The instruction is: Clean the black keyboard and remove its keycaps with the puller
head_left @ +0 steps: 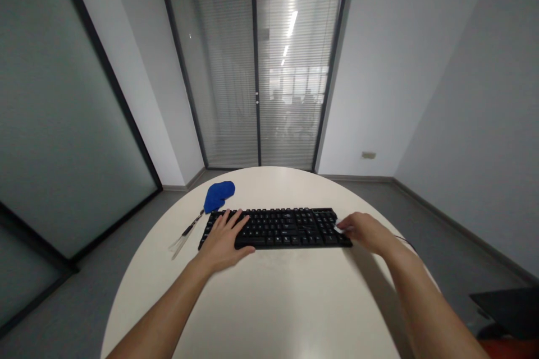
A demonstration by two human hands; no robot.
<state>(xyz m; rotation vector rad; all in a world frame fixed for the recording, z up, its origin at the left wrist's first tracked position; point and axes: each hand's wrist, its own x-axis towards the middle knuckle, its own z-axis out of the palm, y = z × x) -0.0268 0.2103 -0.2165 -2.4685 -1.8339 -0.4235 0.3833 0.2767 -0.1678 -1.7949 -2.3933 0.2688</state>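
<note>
Pale and round, the counter [278, 303] is bare along its near side, giving the forearms open room. Beyond, the left hand [225, 247] lies spread and loose over the left end of a black keyboard [290, 227] set crosswise mid-counter; the right hand [364, 231] pinches a small white piece [339, 228] at its right end. The step looks like wiping keys while the left hand braces; the next move seems to call for light strokes and a steady keyboard. Room narrows toward the right edge. Past the keyboard's far left corner lies a blue item [215, 196]; bare counter reaches the far rim, before glass doors [256, 67].
</note>
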